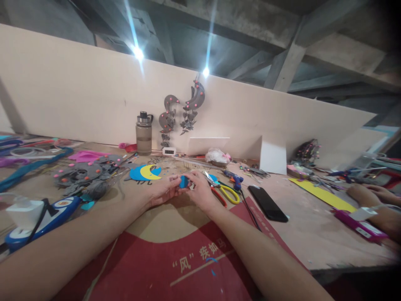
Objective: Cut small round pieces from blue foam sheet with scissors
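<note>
Blue piece (pixel 184 181) mostly hidden by fingers; co-worker's hands (pixel 372 196) cut off at right edge.

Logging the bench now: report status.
Left hand and right hand pinch small blue piece. Yellow-handled scissors beside right hand. Nothing between.
</note>
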### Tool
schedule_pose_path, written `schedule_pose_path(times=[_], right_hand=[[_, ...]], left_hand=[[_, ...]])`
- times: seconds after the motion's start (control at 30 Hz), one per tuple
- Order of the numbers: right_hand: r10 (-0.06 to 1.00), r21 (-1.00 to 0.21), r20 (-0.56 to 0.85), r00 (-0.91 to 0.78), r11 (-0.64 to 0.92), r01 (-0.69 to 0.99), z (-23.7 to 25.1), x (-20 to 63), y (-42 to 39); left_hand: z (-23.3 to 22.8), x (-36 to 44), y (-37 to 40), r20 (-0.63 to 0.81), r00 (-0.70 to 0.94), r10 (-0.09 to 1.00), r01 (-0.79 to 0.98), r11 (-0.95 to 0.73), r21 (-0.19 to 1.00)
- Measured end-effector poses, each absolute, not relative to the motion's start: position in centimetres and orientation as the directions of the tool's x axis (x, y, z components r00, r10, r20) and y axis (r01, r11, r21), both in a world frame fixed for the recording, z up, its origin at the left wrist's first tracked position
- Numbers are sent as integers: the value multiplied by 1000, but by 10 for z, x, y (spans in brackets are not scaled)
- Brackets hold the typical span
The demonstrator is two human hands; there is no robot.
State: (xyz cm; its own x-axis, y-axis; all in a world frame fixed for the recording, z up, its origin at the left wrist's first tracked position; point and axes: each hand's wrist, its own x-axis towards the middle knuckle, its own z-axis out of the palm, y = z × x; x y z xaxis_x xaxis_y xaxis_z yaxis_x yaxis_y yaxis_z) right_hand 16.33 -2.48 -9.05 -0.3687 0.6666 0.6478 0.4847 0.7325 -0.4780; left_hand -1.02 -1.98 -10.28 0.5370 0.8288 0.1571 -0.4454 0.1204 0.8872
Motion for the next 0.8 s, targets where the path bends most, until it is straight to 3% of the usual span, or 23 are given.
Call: schedule_pose_path(times=[0.47, 0.8], right_hand=[[671, -487, 641, -372, 731, 478, -86, 162, -29], [721, -605, 634, -279, 688, 402, -85, 160, -29]], left_hand=[[-101, -8, -22, 134, 502, 854, -463, 134, 876], [-105, -12, -19, 122, 511, 851, -478, 164, 863]])
